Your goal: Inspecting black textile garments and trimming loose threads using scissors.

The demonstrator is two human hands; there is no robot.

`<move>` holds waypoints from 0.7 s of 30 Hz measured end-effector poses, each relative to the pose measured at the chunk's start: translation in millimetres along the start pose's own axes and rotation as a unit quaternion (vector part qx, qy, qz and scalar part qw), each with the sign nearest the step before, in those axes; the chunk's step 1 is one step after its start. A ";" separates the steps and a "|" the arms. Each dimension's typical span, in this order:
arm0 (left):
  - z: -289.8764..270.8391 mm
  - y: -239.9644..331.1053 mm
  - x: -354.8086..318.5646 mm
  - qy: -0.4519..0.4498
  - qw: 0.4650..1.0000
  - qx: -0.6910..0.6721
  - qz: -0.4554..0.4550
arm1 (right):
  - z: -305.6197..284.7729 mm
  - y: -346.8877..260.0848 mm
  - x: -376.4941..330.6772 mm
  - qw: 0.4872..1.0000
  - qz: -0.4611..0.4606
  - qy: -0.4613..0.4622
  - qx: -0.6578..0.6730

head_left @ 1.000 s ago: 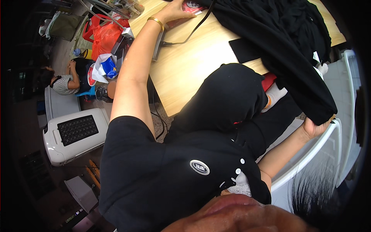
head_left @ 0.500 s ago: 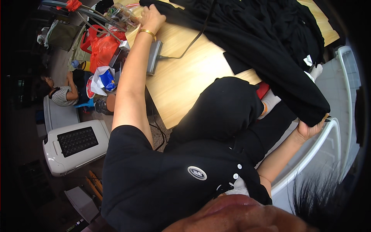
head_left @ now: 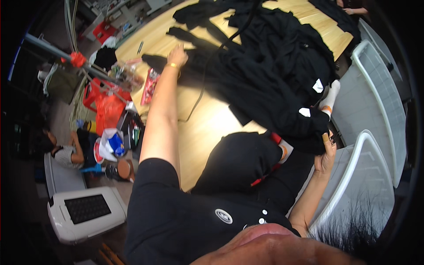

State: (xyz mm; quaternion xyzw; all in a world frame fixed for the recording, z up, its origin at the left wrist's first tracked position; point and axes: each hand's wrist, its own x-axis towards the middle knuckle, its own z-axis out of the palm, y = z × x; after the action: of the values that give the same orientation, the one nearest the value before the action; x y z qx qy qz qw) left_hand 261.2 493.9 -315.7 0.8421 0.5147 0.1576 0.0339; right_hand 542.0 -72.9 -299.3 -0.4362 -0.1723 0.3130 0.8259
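Note:
A black garment [head_left: 247,79] lies bunched and stretched over the light wooden table [head_left: 194,145]. Along its left part, my left hand [head_left: 177,56], wearing a gold bangle, is closed on a strip of the cloth; its fingertips are a little blurred. My right hand [head_left: 326,154] grips the garment's near end low at the right, beside the grey bins, with a tan wrap on one finger. White tags [head_left: 317,85] show on the dark fabric. A black cord [head_left: 202,90] crosses the cloth and runs down beside my left forearm.
Two grey plastic bins [head_left: 353,176] stand at the right. A red packet [head_left: 150,86] and a pen-like object [head_left: 140,47] lie on the table's left part. Red bags [head_left: 108,108] and a metal bar [head_left: 53,48] are farther left. A seated person [head_left: 68,154] is beyond; another person's hand [head_left: 353,10] shows at far right.
The view has shifted, showing more of the table's far side. My right hand has come inward with the garment's end. The grey device by my left forearm is no longer visible.

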 end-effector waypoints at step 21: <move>-156.1 98.1 -136.5 -0.161 0.811 -0.555 0.097 | -78.3 -0.8 13.2 0.964 -0.067 0.237 -0.095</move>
State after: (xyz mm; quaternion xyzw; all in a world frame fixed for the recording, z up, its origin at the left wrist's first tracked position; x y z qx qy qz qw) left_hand 241.0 311.8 -177.6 0.7390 0.2427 0.2811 0.5621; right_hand 595.8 -112.4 -342.4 -0.5617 -0.0290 0.1269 0.8171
